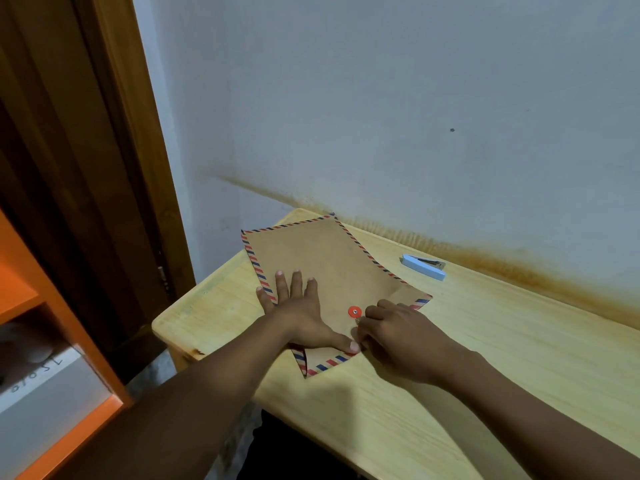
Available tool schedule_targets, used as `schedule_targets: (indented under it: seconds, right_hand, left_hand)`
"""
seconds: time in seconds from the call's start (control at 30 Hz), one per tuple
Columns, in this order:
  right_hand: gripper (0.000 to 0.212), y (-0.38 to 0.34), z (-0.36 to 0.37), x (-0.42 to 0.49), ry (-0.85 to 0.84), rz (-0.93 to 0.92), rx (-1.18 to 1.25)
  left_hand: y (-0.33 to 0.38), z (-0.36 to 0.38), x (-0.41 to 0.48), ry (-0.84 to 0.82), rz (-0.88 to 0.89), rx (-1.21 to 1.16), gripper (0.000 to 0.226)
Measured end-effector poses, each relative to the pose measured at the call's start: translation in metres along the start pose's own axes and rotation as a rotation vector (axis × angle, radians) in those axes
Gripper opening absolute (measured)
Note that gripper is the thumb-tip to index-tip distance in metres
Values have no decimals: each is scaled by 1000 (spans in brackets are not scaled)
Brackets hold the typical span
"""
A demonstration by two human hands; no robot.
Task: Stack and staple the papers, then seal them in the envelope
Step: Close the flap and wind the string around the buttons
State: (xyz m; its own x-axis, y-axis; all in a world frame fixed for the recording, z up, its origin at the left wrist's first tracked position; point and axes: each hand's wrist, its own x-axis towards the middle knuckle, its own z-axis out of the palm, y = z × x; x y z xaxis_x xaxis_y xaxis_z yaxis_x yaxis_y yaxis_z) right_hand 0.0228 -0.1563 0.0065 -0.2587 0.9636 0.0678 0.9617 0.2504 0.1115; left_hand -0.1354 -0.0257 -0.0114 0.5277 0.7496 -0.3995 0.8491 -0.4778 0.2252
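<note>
left hand (300, 315) flat on envelope (323, 268), right hand (398, 337) pinching beside red button (354, 312)

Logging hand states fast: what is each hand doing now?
Left hand: open, flat on the envelope.
Right hand: fingers curled near the red button; any grip cannot be told.

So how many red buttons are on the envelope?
1. The red button sits on the envelope, between the left hand and the right hand. A second one could be hidden under the hands.
</note>
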Motion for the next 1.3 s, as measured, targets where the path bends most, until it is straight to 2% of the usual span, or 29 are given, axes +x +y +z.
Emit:
schedule_targets:
  seconds: [0.3,0.43,0.53,0.83,1.13,1.3]
  right_hand:
    - [17,3,-18,34,-187,55,52]
    - [9,12,-19,51,-233,87,108]
    - [13,20,-19,63,-262,125,164]
    - [10,39,-13,88,-256,253,432]
    - [10,58,-6,81,-231,423,493]
    - [10,45,-2,84,-179,338,481]
  left_hand:
    - [-8,1,2,16,62,-50,147]
    - [-10,3,1,19,78,-54,150]
    - [-10,4,2,26,84,-54,149]
    - [-11,5,3,38,94,-46,149]
    - [-10,6,5,40,93,-54,150]
    - [-10,6,5,37,81,-49,149]
